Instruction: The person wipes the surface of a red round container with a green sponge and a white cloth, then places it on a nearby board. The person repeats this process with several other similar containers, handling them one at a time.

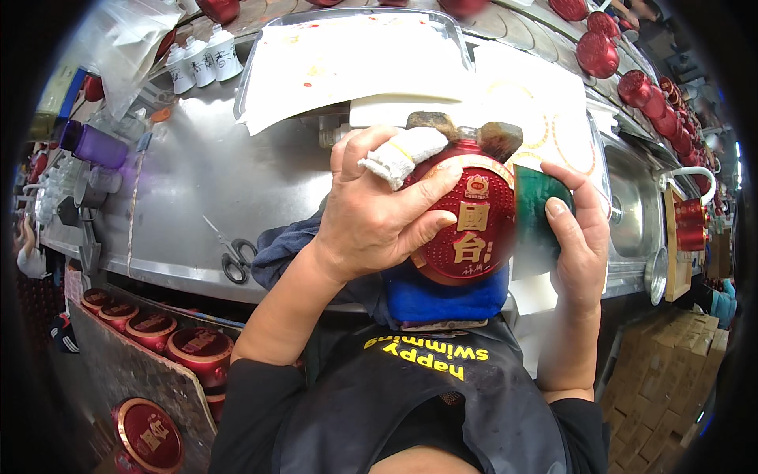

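Note:
A round red bottle [497,229] with raised gold lettering and a gold rim lies face up before me, its neck away from me. It rests on a folded blue cloth [442,296]. My left hand [379,201] steadies the bottle from the left, thumb and a finger pressed on its face. A white cloth [404,156] bound with a yellow band sits at that hand's far fingers, apparently wrapped round them. Pinched in my right hand [580,225] is a flat green scraper [541,201], its edge at the bottle's right side. Two dark worn blocks [500,140] flank the neck.
Scissors [235,257] lie left on the metal table [189,182], near a dark blue cloth [280,249]. A tray [245,87] with decal sheets [339,67] stands beyond. White squeeze bottles [201,62] are at far left, a sink [632,205] at right, red bottles [596,55] behind.

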Available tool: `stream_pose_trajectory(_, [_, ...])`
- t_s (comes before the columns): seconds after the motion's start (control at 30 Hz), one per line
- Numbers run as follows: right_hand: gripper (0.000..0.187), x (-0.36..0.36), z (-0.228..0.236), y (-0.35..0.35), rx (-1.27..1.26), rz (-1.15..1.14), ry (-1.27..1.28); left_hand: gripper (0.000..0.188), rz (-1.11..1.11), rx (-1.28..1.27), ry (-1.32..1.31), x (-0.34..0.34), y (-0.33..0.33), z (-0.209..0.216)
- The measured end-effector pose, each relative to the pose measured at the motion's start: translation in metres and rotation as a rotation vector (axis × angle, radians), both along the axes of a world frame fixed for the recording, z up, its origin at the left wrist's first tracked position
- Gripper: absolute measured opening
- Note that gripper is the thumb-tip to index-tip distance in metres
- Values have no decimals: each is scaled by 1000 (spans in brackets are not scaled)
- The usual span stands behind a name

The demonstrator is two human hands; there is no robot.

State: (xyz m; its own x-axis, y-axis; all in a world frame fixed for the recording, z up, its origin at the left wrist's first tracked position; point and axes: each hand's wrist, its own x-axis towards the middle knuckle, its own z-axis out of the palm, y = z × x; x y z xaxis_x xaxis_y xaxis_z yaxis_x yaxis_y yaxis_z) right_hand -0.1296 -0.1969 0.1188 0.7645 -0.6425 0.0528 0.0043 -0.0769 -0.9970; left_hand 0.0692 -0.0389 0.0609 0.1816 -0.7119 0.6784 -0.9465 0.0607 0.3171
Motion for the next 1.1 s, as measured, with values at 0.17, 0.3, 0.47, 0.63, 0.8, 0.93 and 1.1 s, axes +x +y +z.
stream_pose_trajectory(0.17, [34,-2,-2,-6,54,8,-34,38,-32,-6,21,1,5,2])
stream_pose_trajectory(0.3, [34,-3,-4,-11,63,7,-31,37,-16,-24,20,2,2,1])
stream_pose_trajectory(0.47, [34,-8,-9,-20,40,-30,-25,40,0,-2,5,1,8,0])
stream_pose_trajectory(0.63, [34,-20,-14,-38,99,9,-29,49,-17,33,22,-3,3,5])
stream_pose_trajectory(0.8, [32,-16,-38,-57,-231,11,27,62,-35,257,-238,-8,-8,26])
stream_pose_trajectory(0.93, [33,-14,-55,-61,-433,306,194,63,-77,223,-106,-8,-18,37])
stream_pose_trajectory(1.1, [41,-16,-63,-64,-439,275,153,55,-44,275,-125,-8,-19,38])
